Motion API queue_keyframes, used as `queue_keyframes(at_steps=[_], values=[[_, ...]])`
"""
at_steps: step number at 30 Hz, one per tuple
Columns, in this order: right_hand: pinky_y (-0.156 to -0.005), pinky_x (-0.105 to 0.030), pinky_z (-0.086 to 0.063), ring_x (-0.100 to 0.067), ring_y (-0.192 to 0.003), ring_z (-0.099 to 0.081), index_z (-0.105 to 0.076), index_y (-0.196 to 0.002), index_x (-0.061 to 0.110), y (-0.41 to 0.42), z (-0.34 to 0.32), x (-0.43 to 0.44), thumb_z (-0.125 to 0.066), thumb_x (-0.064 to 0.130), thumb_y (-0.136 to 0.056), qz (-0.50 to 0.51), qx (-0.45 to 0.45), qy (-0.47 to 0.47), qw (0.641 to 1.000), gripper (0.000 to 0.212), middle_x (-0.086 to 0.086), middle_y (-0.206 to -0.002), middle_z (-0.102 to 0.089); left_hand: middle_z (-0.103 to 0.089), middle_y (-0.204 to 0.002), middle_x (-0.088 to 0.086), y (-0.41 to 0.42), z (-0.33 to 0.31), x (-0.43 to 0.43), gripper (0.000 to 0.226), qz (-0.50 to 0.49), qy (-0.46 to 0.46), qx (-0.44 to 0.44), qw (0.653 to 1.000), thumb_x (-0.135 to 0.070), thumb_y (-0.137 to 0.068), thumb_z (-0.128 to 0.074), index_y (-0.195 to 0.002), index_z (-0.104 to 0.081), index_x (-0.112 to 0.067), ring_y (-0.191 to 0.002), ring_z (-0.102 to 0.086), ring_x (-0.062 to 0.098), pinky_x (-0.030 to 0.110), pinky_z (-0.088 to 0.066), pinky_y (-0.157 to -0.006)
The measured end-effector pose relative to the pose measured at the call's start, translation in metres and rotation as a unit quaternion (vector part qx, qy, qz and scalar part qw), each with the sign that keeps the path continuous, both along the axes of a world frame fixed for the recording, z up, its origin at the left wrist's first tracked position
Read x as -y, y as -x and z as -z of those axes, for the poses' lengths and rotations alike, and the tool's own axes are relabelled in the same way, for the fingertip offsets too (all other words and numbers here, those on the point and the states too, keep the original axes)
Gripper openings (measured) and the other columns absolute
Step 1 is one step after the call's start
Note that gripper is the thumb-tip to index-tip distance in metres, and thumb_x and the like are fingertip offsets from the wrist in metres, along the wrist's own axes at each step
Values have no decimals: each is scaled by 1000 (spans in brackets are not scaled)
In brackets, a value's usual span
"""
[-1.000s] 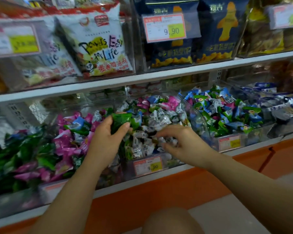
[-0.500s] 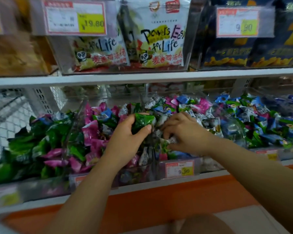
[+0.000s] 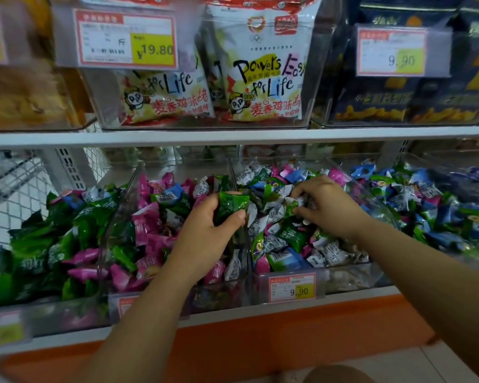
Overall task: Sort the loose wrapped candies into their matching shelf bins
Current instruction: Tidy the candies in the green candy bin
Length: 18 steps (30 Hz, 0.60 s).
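Green wrapped candy (image 3: 231,205) clamped between thumb and fingers of the left hand (image 3: 205,234), held just over the clear divider between 2 bins. Left of that divider, the pink-candy bin (image 3: 219,297): mostly pink wrappers, with green, blue and white ones among them. Right of it, the mixed bin (image 3: 349,277): white-grey, green, blue and pink wrappers heaped together, a 9.90 price tag (image 3: 292,287) on its near wall. Right hand (image 3: 329,205) on the far part of that heap, fingers curled, thumb and forefinger closed on a white-grey wrapper (image 3: 302,201); lifted or not, cannot tell. Further left, a green-candy bin (image 3: 67,313), mainly green wrappers with a few pink. Further right, a heap of blue and green candies (image 3: 426,200) in a 4th bin. All 4 side by side on the lower shelf, above an orange base (image 3: 260,344). On the white upper shelf (image 3: 233,135), clear bins: white snack bags (image 3: 263,78) with a 19.80 tag (image 3: 125,40), dark blue bags (image 3: 385,103) to the right with another 9.90 tag (image 3: 390,52). Wire basket (image 3: 9,183) at far left.
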State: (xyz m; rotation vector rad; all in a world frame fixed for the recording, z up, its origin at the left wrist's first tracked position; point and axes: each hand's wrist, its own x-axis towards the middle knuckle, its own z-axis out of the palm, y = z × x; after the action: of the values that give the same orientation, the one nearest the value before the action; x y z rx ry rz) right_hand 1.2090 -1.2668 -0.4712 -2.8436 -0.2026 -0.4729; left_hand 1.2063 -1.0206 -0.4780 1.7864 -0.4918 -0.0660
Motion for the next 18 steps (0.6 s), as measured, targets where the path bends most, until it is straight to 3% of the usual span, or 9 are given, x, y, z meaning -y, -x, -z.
queue_keyframes(at_steps=[4, 7, 9, 11, 14, 18], values=[[-83, -36, -50, -15, -89, -59, -67, -98, 18, 11, -13, -4, -76, 28, -78, -36, -10, -51, 998, 24, 2, -99, -65, -67, -98, -10, -1, 1, -1, 12, 5, 2, -2, 1000, -29, -92, -57, -96, -54, -40, -88, -62, -3, 12, -43, -73], [-86, -31, -48, -15, -97, -60, -68, -97, 21, 24, -18, -14, -74, 27, -79, -64, 28, -54, 996, 19, 2, -106, -66, -67, -95, -11, -2, 1, -1, 10, 3, 1, 4, 1000, -29, -92, -57, -95, -54, -38, -86, -63, -4, 14, -45, -75], [-94, -29, -46, -12, -110, -54, -70, -102, 24, 28, -13, -27, -72, 25, -82, -122, 1, -6, 993, 20, 3, -123, -58, -66, -97, -12, -1, 1, 0, 10, 7, 0, 2, 1000, -29, -92, -57, -94, -53, -38, -89, -63, -2, 16, -45, -76], [-106, -36, -37, -16, -128, -41, -66, -115, 28, 27, -6, -38, -70, 30, -84, -154, -46, 81, 984, 31, 1, -143, -41, -65, -100, -13, -1, 0, 1, 13, 7, 3, 0, 1000, -28, -93, -57, -96, -53, -40, -94, -62, 1, 18, -45, -79], [-115, -43, -18, -18, -140, -23, -44, -138, 38, 17, -4, -30, -64, 43, -85, -97, -73, 220, 968, 56, 6, -157, -15, -65, -99, -13, 0, 0, 0, 14, 8, 5, -2, 1000, -28, -93, -56, -96, -53, -41, -95, -62, 2, 18, -45, -81], [-112, -41, -17, -17, -140, -23, -50, -131, 43, 16, -7, -8, -65, 38, -86, -48, -71, 195, 977, 47, 9, -155, -20, -66, -98, -10, -1, 1, 0, 13, 4, 0, -7, 1000, -29, -92, -57, -96, -53, -40, -92, -62, 1, 17, -44, -78]])
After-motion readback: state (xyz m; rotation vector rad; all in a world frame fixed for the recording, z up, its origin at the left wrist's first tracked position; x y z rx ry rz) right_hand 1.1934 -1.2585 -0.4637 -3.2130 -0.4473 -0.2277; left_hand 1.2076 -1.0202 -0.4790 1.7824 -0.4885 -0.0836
